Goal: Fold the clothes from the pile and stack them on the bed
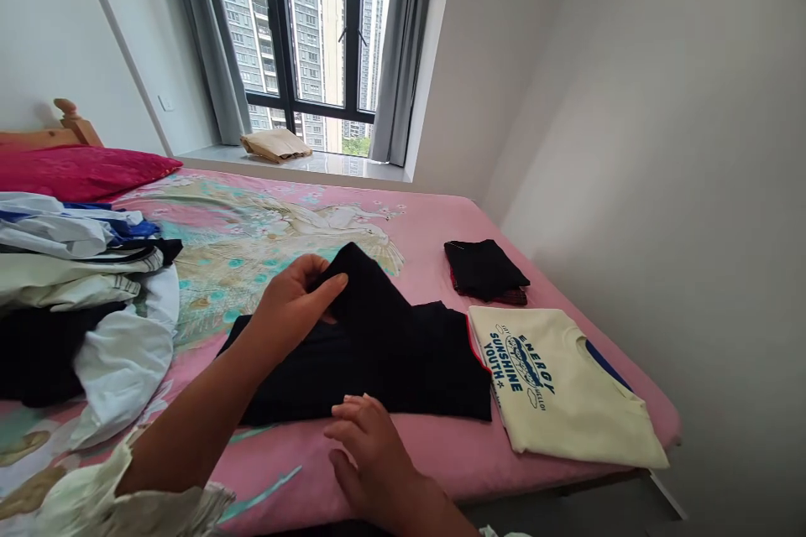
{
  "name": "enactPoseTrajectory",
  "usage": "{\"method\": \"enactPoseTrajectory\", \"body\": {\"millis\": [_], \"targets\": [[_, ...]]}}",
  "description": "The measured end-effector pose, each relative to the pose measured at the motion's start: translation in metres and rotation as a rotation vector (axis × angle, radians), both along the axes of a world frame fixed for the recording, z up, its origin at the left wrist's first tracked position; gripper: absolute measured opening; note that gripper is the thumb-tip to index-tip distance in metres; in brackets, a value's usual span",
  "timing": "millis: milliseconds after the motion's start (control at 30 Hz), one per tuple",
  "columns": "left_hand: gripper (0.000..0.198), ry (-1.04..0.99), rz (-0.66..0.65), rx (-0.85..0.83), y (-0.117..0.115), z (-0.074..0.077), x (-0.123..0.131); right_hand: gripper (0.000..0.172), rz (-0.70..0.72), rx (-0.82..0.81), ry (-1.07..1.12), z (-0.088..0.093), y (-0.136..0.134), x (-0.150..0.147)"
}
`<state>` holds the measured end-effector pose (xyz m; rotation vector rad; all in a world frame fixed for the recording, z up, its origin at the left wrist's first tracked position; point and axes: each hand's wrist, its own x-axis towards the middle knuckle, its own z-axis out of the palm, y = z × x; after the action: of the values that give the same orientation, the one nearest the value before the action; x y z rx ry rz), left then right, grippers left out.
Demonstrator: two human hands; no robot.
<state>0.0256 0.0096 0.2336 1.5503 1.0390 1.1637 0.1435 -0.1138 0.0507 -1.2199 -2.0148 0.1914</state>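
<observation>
A black garment (403, 369) with a thin red edge at its right end lies along the front of the bed; its exact kind is unclear. My left hand (299, 298) pinches a part of it between thumb and fingers and holds that part up, folded above the rest. At the garment's near edge is my right hand (374, 453), fingers apart and holding nothing. Its fingertips overlap the black cloth, though I cannot tell whether they press on it. Right of the garment sits a folded cream T-shirt (541, 403) with blue lettering.
Behind the T-shirt is a small folded black stack (486, 268). A loose heap of clothes (119, 361) spreads at the left, near a red pillow (81, 172). The pink bed sheet (441, 222) ends at a wall on the right. A beige bundle (275, 144) rests on the windowsill.
</observation>
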Motion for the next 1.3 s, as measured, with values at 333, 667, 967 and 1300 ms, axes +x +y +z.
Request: {"method": "enactPoseTrajectory", "body": {"millis": [333,667,967,1300], "targets": [[0.037,0.058,0.309,-0.368,0.064,-0.111,-0.088,0.025,-0.265,-0.027,0.048,-0.021,0.027,0.032],[0.039,0.154,0.265,-0.533,0.080,-0.168,-0.121,0.025,-0.318,-0.067,-0.021,-0.039,0.031,0.035],[0.027,0.458,0.323,-0.402,0.087,-0.184,-0.154,0.023,-0.342,-0.090,0.002,-0.049,0.027,0.036],[0.028,0.659,0.201,-0.252,0.083,-0.192,-0.163,0.023,-0.395,-0.039,0.079,-0.064,0.013,0.041]]}}
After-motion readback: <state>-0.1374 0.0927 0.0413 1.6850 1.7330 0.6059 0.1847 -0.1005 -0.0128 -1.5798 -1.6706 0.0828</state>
